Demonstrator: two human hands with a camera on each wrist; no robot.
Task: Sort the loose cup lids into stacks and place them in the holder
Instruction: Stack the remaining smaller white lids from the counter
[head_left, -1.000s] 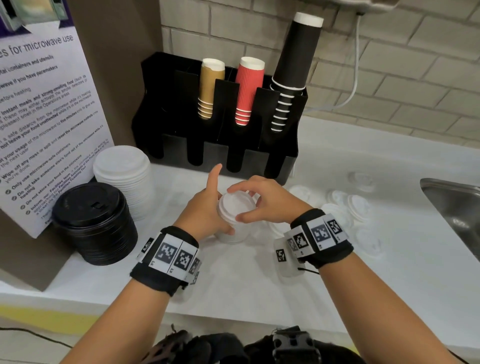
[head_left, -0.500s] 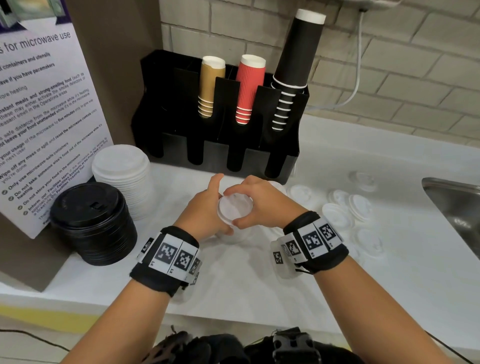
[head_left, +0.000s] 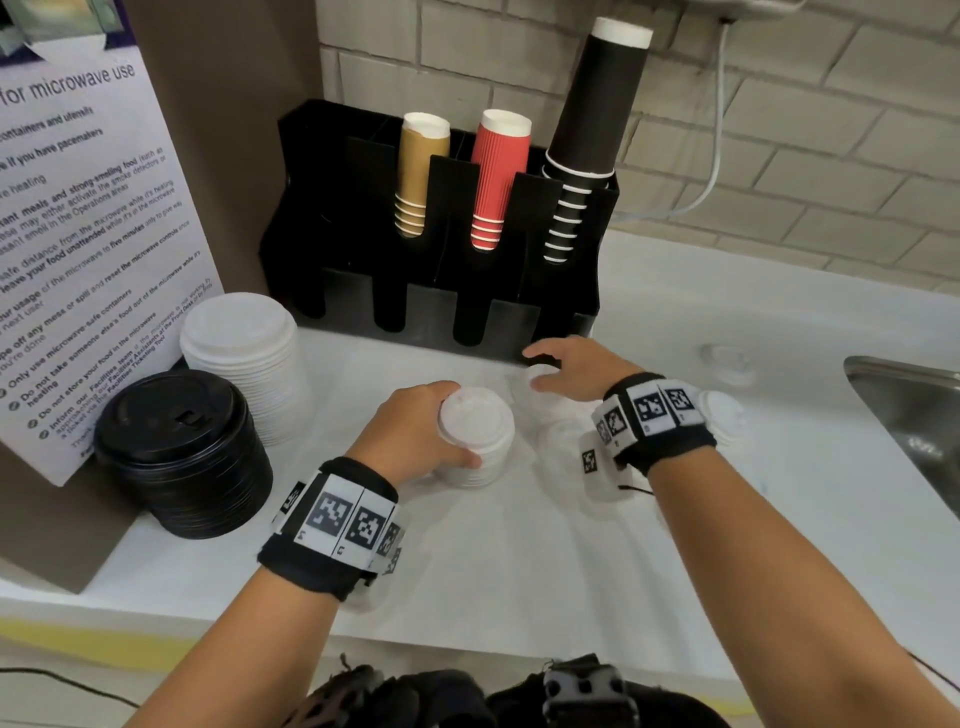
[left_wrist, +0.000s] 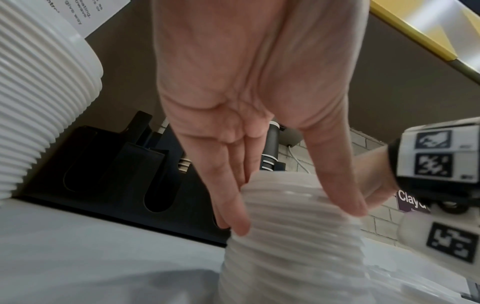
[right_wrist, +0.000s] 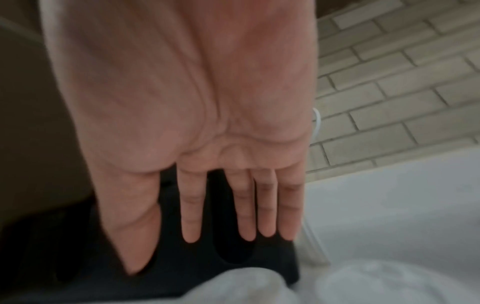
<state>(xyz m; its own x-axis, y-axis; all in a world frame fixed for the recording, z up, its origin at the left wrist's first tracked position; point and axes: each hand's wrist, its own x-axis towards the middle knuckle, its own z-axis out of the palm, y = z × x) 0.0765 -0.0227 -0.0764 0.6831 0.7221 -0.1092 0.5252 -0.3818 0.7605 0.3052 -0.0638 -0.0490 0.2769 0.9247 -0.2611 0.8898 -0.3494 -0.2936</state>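
Observation:
My left hand (head_left: 457, 423) grips a short stack of small white lids (head_left: 475, 436) that stands on the white counter. In the left wrist view the fingers and thumb of that hand (left_wrist: 297, 218) curl round the ribbed stack (left_wrist: 298, 246). My right hand (head_left: 534, 368) hovers open, fingers spread, over a loose white lid (head_left: 546, 374) just in front of the black holder (head_left: 441, 312). The right wrist view shows the right hand (right_wrist: 192, 253) with straight fingers and nothing in it. More loose lids (head_left: 722, 410) lie to the right, partly hidden by the wrist.
A tall stack of large white lids (head_left: 244, 353) and a stack of black lids (head_left: 182, 452) stand at the left by a printed sign (head_left: 78, 234). Brown, red and black cups (head_left: 498, 176) fill the holder's back slots. A steel sink (head_left: 914, 415) is at the right.
My right hand has come off the top of the small stack and moved right and back, towards the loose lids by the holder. My left hand still holds the stack.

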